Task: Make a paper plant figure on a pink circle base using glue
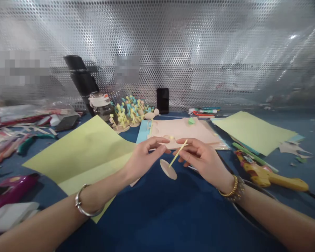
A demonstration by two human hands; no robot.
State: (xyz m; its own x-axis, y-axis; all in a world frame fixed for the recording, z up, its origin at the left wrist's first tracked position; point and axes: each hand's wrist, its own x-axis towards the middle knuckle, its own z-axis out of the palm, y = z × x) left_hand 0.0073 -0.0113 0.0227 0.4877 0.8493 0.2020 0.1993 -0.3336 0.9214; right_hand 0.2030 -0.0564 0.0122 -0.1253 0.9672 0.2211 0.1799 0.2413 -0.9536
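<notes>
Near the middle, my right hand [199, 157] pinches a thin yellow stick [177, 154] between thumb and fingers. The stick's lower end meets a pale round disc [168, 169], which hangs tilted above the blue table. My left hand [147, 154] is just left of the stick, thumb and fingers apart, with nothing visible between them. Behind the hands lie pale pink sheets [175, 127] with a small green paper piece [191, 120] on them. A large yellow-green sheet [89, 150] lies partly beneath my left forearm.
Small paper flowers [132, 110] stand at the back beside a lidded jar [103, 108] and a phone [162, 100]. At right are a yellow glue gun [273, 175], its cable and more yellow-green sheets [254, 129]. A purple tool [13, 189] lies at left.
</notes>
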